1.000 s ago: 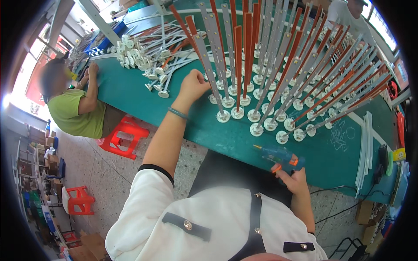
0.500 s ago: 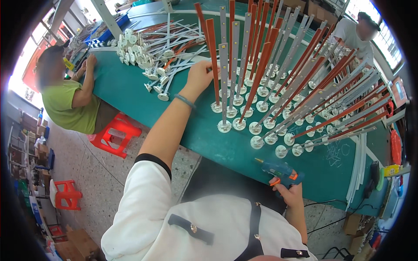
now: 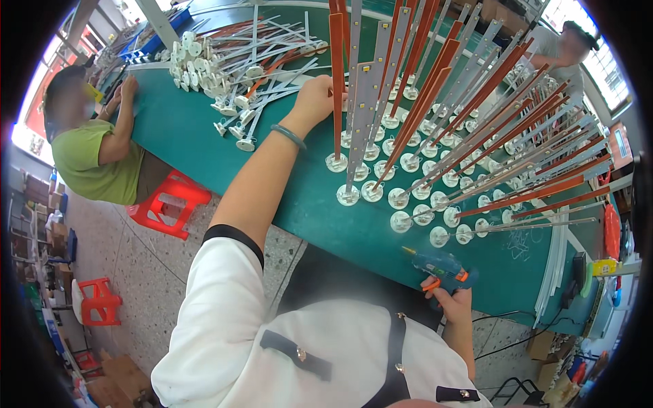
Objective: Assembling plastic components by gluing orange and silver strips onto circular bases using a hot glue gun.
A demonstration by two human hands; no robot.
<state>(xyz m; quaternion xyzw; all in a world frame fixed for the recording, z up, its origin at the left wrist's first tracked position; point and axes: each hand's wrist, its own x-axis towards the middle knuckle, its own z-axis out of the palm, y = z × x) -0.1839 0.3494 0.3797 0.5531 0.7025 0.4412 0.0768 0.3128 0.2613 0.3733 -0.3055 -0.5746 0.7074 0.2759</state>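
Note:
My left hand [image 3: 314,103] reaches in at the left edge of a crowd of upright LED light strips. Its fingers are closed round a strip; the orange-backed strip [image 3: 337,81] in front partly hides them, so which strip they grip is hard to tell. Beside it stands a grey strip [image 3: 352,122] with small yellow LEDs. Each strip rises from a round white base [image 3: 348,194] on the green table. My right hand [image 3: 454,301] grips a blue, translucent hot glue gun [image 3: 439,265] with an orange trigger near the table's front edge, its nozzle pointing up and left.
Left of the standing strips lies a pile of strips with round white bases [image 3: 197,68]. A person in green [image 3: 95,156] sits at the left; another person [image 3: 554,58] is at the far right. Red stools [image 3: 170,204] stand on the floor. White strips [image 3: 552,272] lie at the right.
The view has shifted slightly, so the pile and seated person sit farther left. My left hand stays among the strips, and my right hand keeps the glue gun at the table edge.

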